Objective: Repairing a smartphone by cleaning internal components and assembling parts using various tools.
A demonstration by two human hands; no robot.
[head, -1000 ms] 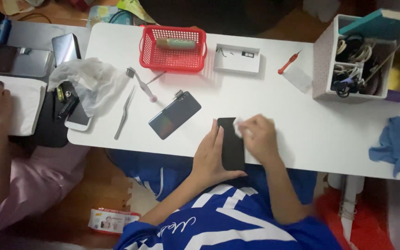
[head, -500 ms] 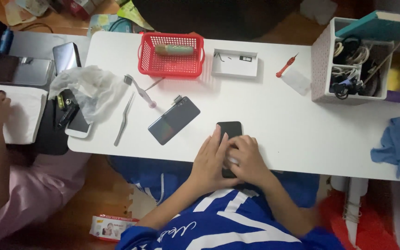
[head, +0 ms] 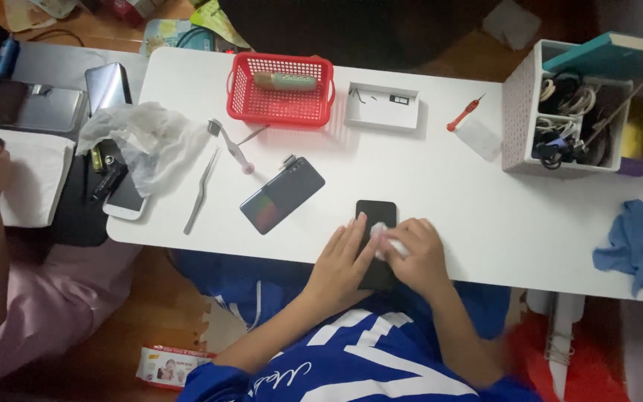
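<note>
- Lying at the near edge of the white table (head: 485, 216), the black phone (head: 376, 216) points its long axis away from the person.
- Left hand (head: 344, 260) lies flat, fingers together, along the phone's left side.
- Right hand (head: 420, 257) pinches a white wipe (head: 382, 237) against the screen.
- A second dark phone (head: 282, 195) sits apart, leftward.

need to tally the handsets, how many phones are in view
4, possibly more hidden: a black phone under both hands, a dark phone lying mid-table, a white phone partly under the crumpled plastic, and a dark phone on the neighbouring grey surface.
</note>
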